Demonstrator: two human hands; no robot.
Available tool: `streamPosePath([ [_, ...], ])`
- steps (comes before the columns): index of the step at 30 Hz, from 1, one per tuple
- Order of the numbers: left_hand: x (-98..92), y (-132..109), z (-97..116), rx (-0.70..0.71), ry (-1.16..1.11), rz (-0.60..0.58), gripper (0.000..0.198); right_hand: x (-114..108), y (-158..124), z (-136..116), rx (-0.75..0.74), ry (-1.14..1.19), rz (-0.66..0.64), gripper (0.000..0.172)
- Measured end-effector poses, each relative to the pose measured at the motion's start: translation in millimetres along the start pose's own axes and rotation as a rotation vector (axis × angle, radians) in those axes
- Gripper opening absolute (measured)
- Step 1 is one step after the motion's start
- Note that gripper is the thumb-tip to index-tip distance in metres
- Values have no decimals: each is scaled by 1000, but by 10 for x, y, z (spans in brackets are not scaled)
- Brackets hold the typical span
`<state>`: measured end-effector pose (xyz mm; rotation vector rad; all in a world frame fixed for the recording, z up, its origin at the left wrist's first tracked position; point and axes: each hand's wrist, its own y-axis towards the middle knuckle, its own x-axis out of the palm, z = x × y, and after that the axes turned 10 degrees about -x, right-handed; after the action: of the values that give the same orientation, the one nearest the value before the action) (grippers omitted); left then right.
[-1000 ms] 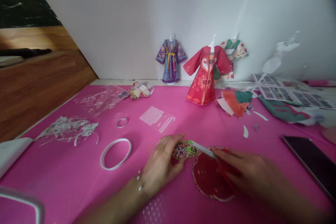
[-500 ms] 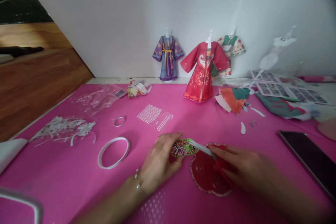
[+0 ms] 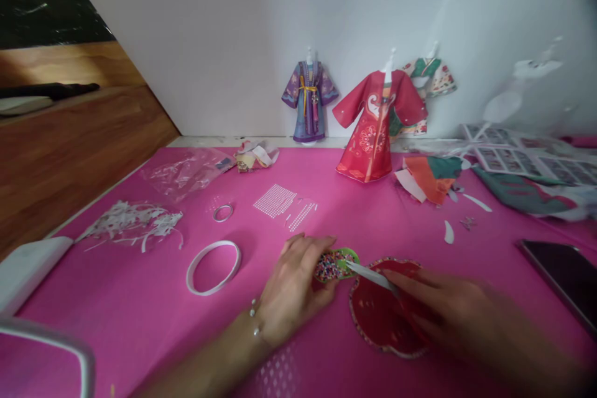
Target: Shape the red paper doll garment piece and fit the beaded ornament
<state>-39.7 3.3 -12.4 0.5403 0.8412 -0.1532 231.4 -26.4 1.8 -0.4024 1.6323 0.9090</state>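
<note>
My left hand (image 3: 291,289), wearing a beaded bracelet (image 3: 255,318), curls its thumb and fingers around the left end of a small green piece (image 3: 353,254). Many tiny multicoloured beads (image 3: 328,265) cover much of that piece. In my right hand (image 3: 448,305), blurred by motion, is a pale pointed tool (image 3: 373,275); its handle end is hidden, so I cannot tell its kind. The tool's tip is at the bare green part. A red scalloped piece (image 3: 373,317) with a beaded-looking edge lies beneath the tool and partly behind my right hand.
On the pink table (image 3: 153,305) lie a white tape ring (image 3: 213,267), a smaller ring (image 3: 222,212), a sheet of stick-on gems (image 3: 275,201), paper shreds (image 3: 130,224) and a phone (image 3: 564,280). A red paper robe (image 3: 368,130) and a purple one (image 3: 309,106) stand behind.
The whole view has shifted, so everything sits further right. My left hand still grips the green piece, and the tool's tip remains at its bare part.
</note>
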Motion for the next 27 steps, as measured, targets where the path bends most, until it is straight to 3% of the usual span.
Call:
streamPosePath([
  [7, 20, -6, 25, 4, 21, -8, 55, -62, 53, -2, -129, -59, -28, 43],
  [27, 30, -34, 68, 11, 41, -52, 56, -52, 27, -25, -97, -53, -86, 43],
])
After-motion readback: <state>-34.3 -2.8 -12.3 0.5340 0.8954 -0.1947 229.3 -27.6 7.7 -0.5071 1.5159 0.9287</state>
